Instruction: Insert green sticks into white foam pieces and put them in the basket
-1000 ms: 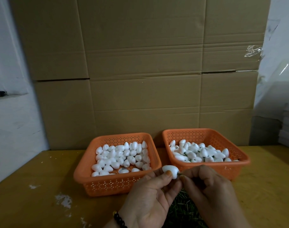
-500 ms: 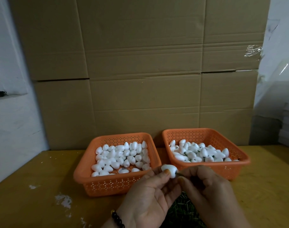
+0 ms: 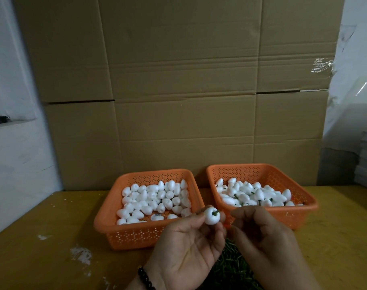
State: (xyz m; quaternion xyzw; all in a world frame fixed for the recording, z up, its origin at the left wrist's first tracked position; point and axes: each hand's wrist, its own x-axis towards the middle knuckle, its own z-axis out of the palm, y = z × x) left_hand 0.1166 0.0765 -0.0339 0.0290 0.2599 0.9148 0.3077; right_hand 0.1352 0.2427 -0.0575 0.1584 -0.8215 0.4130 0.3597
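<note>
While the foam piece [image 3: 212, 215] is pinched at the fingertips of the left hand [image 3: 191, 243], a short green stick [image 3: 216, 212] is seen projecting from its upper right side, so the insertion is judged done. The right hand [image 3: 264, 237] is held just beside it with its fingers loosely curled; nothing is seen gripped in it, though its palm side is hidden.

The coming move is judged to turn on one relation: the right basket [image 3: 304, 208], where pieces already fitted with sticks are lying, is found up and to the right of the held piece, just past the right hand. The stick's long axis is pointed roughly that way. The left hand, which carries the piece, is the farther of the two from that basket, so either a reach across the right hand or a hand-over would be needed.

The left basket [image 3: 107, 216], filled with plain foam pieces, is set close beside the right one at the far middle of the table [image 3: 42, 216]. A heap of loose sticks [image 3: 232, 262] is lying at the near edge, below and between the hands. Open room is left above both baskets, and the near wall of the right basket would have to be cleared.
</note>
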